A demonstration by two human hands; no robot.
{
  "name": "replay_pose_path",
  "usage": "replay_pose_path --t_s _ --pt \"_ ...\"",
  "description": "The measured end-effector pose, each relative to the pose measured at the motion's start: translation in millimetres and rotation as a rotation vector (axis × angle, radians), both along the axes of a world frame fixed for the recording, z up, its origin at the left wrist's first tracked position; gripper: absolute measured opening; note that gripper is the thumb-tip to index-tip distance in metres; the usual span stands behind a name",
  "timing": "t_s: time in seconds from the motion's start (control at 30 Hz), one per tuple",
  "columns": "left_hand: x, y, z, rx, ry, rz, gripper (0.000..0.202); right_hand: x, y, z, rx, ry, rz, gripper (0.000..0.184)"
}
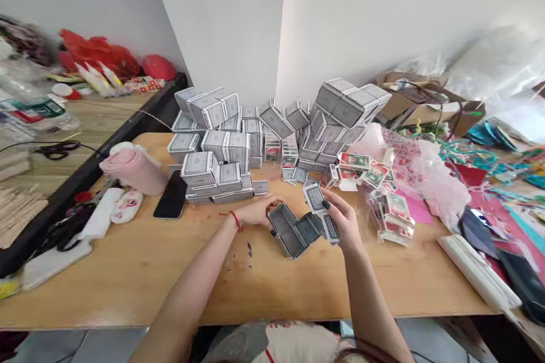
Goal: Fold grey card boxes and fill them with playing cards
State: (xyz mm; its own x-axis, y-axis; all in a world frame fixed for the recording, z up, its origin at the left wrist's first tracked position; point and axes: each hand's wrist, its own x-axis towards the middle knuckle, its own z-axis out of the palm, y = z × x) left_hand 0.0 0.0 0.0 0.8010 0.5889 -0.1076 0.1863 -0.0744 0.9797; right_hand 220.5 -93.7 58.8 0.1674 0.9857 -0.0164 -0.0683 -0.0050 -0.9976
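My left hand (pixel 260 212), with a red string at the wrist, is closed around a block built of grey patterned playing cards (pixel 290 231). Loose playing cards (pixel 315 198) are pinched between the thumb and fingers of my right hand (pixel 340 215), at the block's right side. A darker card-built piece (pixel 309 228) juts from the block toward these cards. Behind my hands stand stacked card-built blocks on the left (pixel 213 153) and a taller stack (pixel 340 108) on the right. How the pieces join is too small to make out.
A black phone (pixel 171 195) and a pink roll (pixel 135 169) lie left on the wooden table (pixel 264 289). Red and green card boxes (pixel 355 162) are heaped at the right, beside plastic bags (pixel 443 173). A white pouch (pixel 477 272) lies near the right front edge.
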Motion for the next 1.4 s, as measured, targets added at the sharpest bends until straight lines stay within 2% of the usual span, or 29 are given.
replay_pose_path --t_s 0.07,0.13,0.27,0.43,0.53,0.7,1.2,1.4 --pt "-4.2 -2.1 -3.6 -0.081 -0.096 -0.017 0.075 -1.2 -0.9 0.1 -0.011 -0.021 0.002 0.043" --pt "-6.8 -5.5 -6.6 -0.166 -0.205 0.027 0.072 -4.0 -1.4 0.1 -0.020 -0.030 0.011 0.045" --pt "-4.1 -18.5 -5.8 -0.318 -0.436 0.285 0.057 -17.0 -0.5 -0.2 -0.032 -0.005 0.043 0.046" --pt "9.3 -39.5 13.0 -0.398 -0.559 0.606 0.039 -37.3 2.2 -2.4 -0.036 0.018 0.054 0.046" --pt "15.4 -48.0 24.5 -0.381 -0.573 0.695 0.030 -43.4 2.8 -5.3 -0.043 -0.002 0.030 0.049" --pt "17.5 -53.3 31.7 -0.377 -0.594 0.749 0.026 -43.7 1.3 -9.5 -0.018 -0.075 0.020 0.051" --pt "20.4 -53.9 31.8 -0.411 -0.574 0.836 0.027 -44.7 -3.2 -4.4 0.005 -0.287 0.053 0.050" --pt "18.9 -54.3 35.2 -0.345 -0.572 0.904 0.025 -47.5 -4.6 -0.7 -0.006 -0.374 0.021 0.050"
